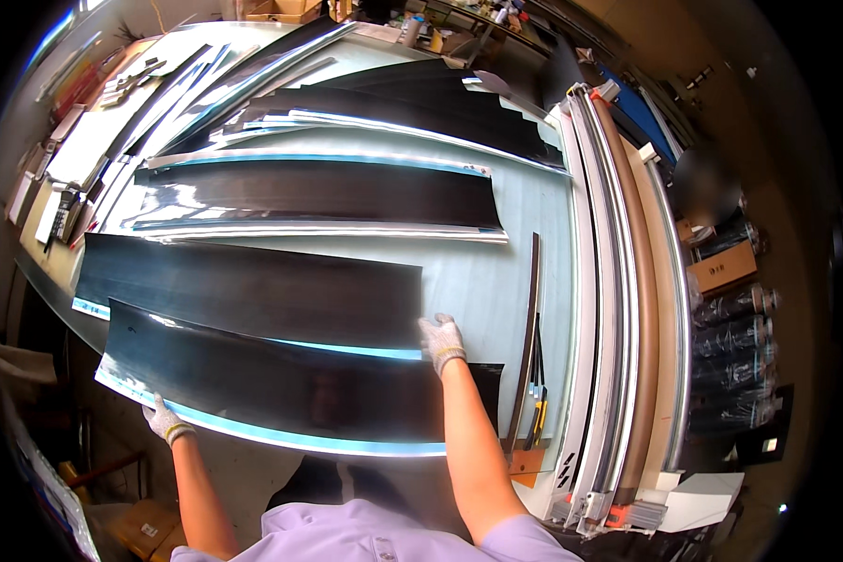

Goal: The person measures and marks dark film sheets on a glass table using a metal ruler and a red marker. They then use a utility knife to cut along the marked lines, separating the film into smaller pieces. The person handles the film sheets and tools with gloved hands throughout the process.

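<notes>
Two long black glossy sheets with pale blue edge strips lie nearest me, partly overlapping. My left hand (167, 421), in a light knitted glove, is closed on the near edge of the front black sheet (272, 384), toward its left end. That sheet bows slightly and its near edge overhangs the table. My right hand (443, 341), gloved too, is at the right end of the black sheet behind (253, 286), its fingers closed at that edge. The right forearm crosses over the front sheet's right part.
More black sheets (318, 192) with pale edges lie farther back on the light table (468, 281). A long roller machine (618, 281) borders the right side. Thin dark strips (532, 290) and a yellow-black cutter (539, 417) lie near it. Wrapped black rolls (731, 347) are stacked beyond.
</notes>
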Demonstrator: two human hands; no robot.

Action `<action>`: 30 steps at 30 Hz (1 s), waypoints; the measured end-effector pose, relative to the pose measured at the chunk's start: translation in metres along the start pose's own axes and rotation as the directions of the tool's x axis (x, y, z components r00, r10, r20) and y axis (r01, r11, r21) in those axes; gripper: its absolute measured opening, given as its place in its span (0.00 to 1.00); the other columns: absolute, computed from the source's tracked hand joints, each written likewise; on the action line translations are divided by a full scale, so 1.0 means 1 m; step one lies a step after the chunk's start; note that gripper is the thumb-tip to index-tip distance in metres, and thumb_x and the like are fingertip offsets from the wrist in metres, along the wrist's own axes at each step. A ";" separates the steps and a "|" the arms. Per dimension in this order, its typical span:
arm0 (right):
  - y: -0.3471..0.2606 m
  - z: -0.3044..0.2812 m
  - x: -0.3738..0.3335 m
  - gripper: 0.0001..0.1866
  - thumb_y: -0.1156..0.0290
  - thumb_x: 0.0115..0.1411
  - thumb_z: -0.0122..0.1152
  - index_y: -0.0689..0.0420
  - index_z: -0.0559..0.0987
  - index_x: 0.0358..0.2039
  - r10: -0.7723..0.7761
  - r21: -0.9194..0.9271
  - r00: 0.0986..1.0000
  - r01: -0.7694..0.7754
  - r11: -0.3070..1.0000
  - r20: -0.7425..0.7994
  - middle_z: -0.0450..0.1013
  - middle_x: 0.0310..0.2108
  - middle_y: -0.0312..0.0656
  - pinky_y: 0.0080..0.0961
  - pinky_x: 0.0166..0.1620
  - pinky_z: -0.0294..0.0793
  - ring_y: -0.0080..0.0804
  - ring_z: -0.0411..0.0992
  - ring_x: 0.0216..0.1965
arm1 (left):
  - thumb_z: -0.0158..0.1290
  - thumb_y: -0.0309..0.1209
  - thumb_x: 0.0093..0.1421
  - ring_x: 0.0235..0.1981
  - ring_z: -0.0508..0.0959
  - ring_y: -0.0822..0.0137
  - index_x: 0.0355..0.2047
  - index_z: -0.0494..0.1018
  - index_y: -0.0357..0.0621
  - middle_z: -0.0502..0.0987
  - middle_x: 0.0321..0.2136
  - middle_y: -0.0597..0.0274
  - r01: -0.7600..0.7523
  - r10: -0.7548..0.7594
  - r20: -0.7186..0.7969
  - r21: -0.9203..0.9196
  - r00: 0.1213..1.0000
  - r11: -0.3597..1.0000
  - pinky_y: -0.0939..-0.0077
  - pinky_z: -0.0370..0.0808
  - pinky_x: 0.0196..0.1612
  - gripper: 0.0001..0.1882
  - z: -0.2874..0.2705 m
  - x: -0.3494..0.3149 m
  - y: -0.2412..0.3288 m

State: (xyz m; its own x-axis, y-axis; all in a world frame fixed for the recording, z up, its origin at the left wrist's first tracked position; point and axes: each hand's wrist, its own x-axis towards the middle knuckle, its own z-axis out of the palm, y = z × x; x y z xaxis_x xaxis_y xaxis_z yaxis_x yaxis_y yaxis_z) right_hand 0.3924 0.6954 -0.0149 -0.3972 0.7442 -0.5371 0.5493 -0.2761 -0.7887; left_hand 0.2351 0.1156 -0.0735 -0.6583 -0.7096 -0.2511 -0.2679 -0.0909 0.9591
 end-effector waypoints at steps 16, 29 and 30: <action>-0.025 0.059 0.010 0.28 0.64 0.54 0.78 0.58 0.81 0.54 -0.569 -0.551 0.821 0.454 0.700 -0.045 0.79 0.53 0.56 0.46 0.62 0.74 0.56 0.75 0.55 | 0.62 0.31 0.66 0.71 0.65 0.47 0.73 0.63 0.43 0.64 0.72 0.46 -0.440 0.561 0.014 0.636 0.828 0.633 0.53 0.61 0.73 0.36 0.031 -0.058 0.043; -0.047 0.066 0.056 0.35 0.62 0.56 0.78 0.66 0.78 0.60 -0.360 0.222 0.875 0.300 0.928 0.323 0.79 0.47 0.50 0.30 0.51 0.78 0.34 0.77 0.47 | 0.62 0.43 0.63 0.79 0.50 0.44 0.75 0.62 0.57 0.54 0.78 0.54 -0.875 0.277 0.835 0.482 0.476 0.051 0.48 0.45 0.79 0.41 0.064 -0.120 0.042; -0.046 0.060 0.049 0.33 0.61 0.57 0.78 0.67 0.79 0.58 -0.268 0.017 0.876 0.285 0.958 0.401 0.79 0.45 0.48 0.30 0.50 0.77 0.32 0.77 0.45 | 0.62 0.43 0.63 0.78 0.50 0.44 0.75 0.63 0.56 0.55 0.78 0.53 -0.875 0.281 0.833 0.480 0.476 0.058 0.48 0.45 0.79 0.41 0.062 -0.118 0.045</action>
State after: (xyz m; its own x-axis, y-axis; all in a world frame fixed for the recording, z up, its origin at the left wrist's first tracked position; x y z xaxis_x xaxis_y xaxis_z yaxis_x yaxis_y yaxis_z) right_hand 0.3036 0.7081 -0.0227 -0.7898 0.4823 -0.3790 0.4004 -0.0627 -0.9142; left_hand 0.2573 0.2385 -0.0091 -0.9749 0.2190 0.0410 0.2227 0.9513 0.2129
